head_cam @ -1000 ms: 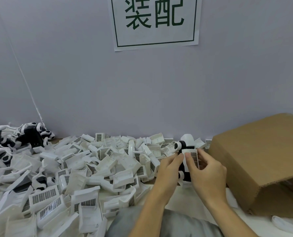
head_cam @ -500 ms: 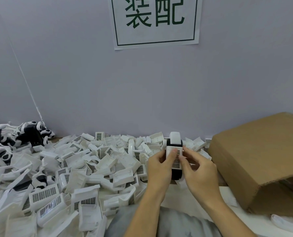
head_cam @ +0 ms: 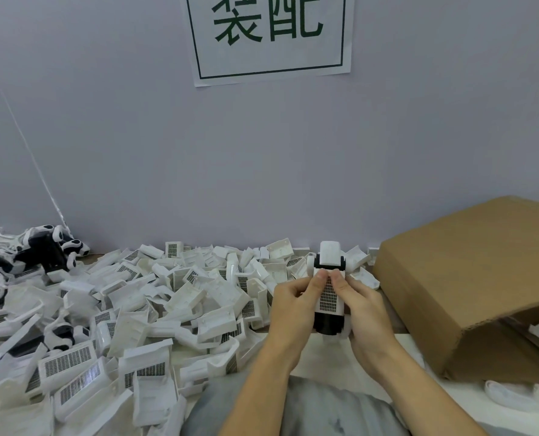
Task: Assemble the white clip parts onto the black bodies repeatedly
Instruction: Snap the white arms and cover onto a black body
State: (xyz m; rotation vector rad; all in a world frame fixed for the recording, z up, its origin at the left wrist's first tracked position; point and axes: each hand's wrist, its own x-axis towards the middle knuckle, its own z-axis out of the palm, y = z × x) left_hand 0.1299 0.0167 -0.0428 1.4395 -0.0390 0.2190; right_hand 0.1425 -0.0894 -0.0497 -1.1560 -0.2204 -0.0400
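Both hands hold one black body [head_cam: 327,325] upright in front of me, with a white clip part [head_cam: 328,296] carrying a grid-patterned face laid on its front. My left hand [head_cam: 296,309] grips the left side and its thumb presses the top of the white part. My right hand [head_cam: 364,309] grips the right side, thumb pressing beside the other. A white cap [head_cam: 330,253] sticks up above the thumbs. A big heap of loose white clip parts [head_cam: 155,306] covers the table to the left.
Black-and-white pieces [head_cam: 38,251] are stacked at the far left by the wall. A tipped cardboard box [head_cam: 469,278] lies to the right, white parts under its flap. A paper sign [head_cam: 269,36] hangs on the wall. My grey-clad lap [head_cam: 309,407] is below.
The held piece has been turned so the grid face points at me and stands upright. Both hands shifted slightly left and both thumbs have come together on the top of the white part.
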